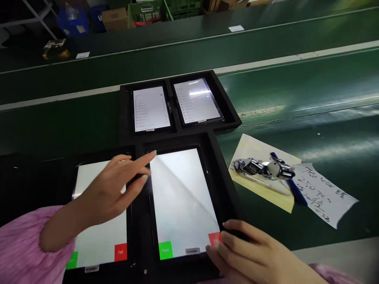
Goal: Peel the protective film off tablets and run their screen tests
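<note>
My left hand [114, 187] reaches over the lower tray [220, 169], index finger stretched to the upper left corner of a tablet [180, 197]. Its other fingers are loosely bent, and I see nothing held in them. White fills this tablet's screen, with a green Pass box, a red Fail box and a faint grey diagonal band. My right hand [251, 252] lies at the tablet's lower right corner, fingers apart and partly covering the Fail box. Under my left arm, a second tablet [100, 240] shows a similar white screen, partly hidden.
Beyond, another black tray [229, 112] bears two tablets showing lists, one tablet [152, 108] at left and one tablet [198, 100] at right. A chrome object [263, 167], a blue pen [297, 193] and handwritten paper [328, 197] lie right on the green surface. Crates [148, 12] stand behind.
</note>
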### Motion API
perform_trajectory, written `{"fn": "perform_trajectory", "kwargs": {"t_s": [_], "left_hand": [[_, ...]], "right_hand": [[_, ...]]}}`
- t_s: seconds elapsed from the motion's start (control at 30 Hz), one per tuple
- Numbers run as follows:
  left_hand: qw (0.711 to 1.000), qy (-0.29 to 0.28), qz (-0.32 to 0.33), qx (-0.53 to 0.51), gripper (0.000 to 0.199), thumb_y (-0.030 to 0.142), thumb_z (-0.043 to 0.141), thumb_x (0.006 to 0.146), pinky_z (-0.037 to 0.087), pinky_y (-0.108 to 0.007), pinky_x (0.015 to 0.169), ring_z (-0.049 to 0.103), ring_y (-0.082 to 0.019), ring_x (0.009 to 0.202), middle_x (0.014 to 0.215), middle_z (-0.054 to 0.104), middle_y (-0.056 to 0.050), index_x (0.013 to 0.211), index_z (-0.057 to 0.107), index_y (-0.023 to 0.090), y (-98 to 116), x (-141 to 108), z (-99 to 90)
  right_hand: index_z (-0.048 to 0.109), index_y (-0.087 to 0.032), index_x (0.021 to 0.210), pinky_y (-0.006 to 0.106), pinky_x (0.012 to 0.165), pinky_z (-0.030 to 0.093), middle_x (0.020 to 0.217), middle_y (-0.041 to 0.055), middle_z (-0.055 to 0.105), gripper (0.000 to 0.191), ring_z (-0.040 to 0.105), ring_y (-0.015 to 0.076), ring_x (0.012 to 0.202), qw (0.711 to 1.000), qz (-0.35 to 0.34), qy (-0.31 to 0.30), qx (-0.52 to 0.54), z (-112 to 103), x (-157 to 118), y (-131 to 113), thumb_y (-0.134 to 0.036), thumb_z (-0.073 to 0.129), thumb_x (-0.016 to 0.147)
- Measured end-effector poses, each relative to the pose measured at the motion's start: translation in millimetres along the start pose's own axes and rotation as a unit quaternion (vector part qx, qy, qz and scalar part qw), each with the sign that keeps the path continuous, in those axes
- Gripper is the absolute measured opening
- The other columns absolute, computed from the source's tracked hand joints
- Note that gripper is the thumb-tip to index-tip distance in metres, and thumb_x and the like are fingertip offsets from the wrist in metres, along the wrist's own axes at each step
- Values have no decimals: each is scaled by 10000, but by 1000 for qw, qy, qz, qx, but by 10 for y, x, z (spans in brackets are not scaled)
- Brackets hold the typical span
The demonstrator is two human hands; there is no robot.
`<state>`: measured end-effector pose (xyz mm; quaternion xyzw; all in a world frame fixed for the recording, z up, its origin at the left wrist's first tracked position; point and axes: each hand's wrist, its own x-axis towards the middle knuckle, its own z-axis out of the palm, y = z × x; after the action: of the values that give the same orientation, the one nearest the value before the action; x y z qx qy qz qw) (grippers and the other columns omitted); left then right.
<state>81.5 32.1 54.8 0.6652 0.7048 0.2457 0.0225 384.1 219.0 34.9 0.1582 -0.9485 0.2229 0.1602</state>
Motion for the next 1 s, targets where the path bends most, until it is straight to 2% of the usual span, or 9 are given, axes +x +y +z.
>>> {"fn": "perform_trajectory", "kwargs": {"t_s": [0.07, 0.2, 0.27, 0.37, 0.43, 0.57, 0.8, 0.9, 1.0], "left_hand": [[998, -52, 3, 40, 603, 196, 484, 1085, 526, -508, 1141, 770, -236, 1088, 1283, 788, -56, 1672, 352, 244, -8, 30, 139], [999, -30, -11, 39, 401, 278, 495, 1089, 522, -452, 1172, 741, -236, 1199, 1332, 768, -52, 1471, 610, 236, -188, -20, 18], [990, 0, -126, 61, 334, 392, 510, 1068, 590, -434, 1053, 753, -261, 1120, 1215, 790, -55, 1286, 712, 238, -358, -165, -190], [929, -41, -337, 149, 395, 508, 472, 1025, 600, -525, 925, 741, -350, 1061, 1166, 781, -94, 1116, 750, 242, -648, -534, -449], [905, -36, -383, 179, 447, 535, 439, 1003, 557, -599, 971, 709, -407, 1136, 1232, 764, -141, 1105, 747, 228, -813, -784, -491], [926, 47, -336, 164, 480, 515, 367, 1021, 464, -552, 1122, 669, -362, 1246, 1220, 767, -159, 1094, 718, 195, -959, -1011, -325], [927, 86, -322, 173, 377, 451, 433, 1023, 497, -476, 974, 698, -297, 985, 969, 772, -111, 882, 688, 211, -957, -913, -289], [935, 72, -291, 190, 339, 445, 507, 1027, 491, -470, 979, 665, -293, 1006, 1013, 748, -111, 967, 732, 200, -680, -787, -316], [975, 2, -126, 180, 310, 347, 524, 1071, 424, -506, 1110, 633, -252, 1025, 1088, 707, -84, 1266, 739, 241, -81, -569, -125]], "right_hand": [[757, -135, 995, 391, 803, 502, 727, 6, 637, 318, 560, 161, 692, 1000, 4, 27, 6, 36, 141, 156, -104, 459, 1099], [763, -186, 909, 331, 685, 452, 820, 23, 602, 186, 544, 158, 762, 991, 5, 95, 90, 124, 641, 758, -199, 645, 1052], [768, -204, 884, 321, 724, 505, 885, 31, 618, 122, 595, 162, 820, 971, 59, 180, 144, 181, 921, 1105, -246, 735, 994], [775, -221, 869, 330, 712, 541, 918, 27, 635, 81, 615, 162, 782, 904, 207, 308, 211, 241, 1225, 1484, -295, 799, 893], [767, -219, 844, 328, 686, 549, 915, 27, 634, 89, 607, 157, 753, 869, 267, 347, 233, 260, 1311, 1607, -304, 788, 863], [729, -217, 842, 303, 610, 559, 916, 31, 619, 132, 598, 154, 740, 849, 284, 379, 233, 283, 1304, 1664, -343, 761, 860], [688, -223, 843, 275, 527, 522, 899, 30, 644, 148, 589, 158, 735, 847, 277, 385, 241, 310, 1311, 1669, -362, 737, 857], [682, -228, 828, 295, 589, 518, 869, 17, 660, 107, 566, 153, 723, 848, 273, 390, 235, 319, 1311, 1675, -318, 735, 852], [677, -231, 824, 320, 667, 526, 857, 6, 667, 86, 560, 153, 733, 854, 269, 386, 224, 326, 1295, 1678, -288, 733, 856]]}}
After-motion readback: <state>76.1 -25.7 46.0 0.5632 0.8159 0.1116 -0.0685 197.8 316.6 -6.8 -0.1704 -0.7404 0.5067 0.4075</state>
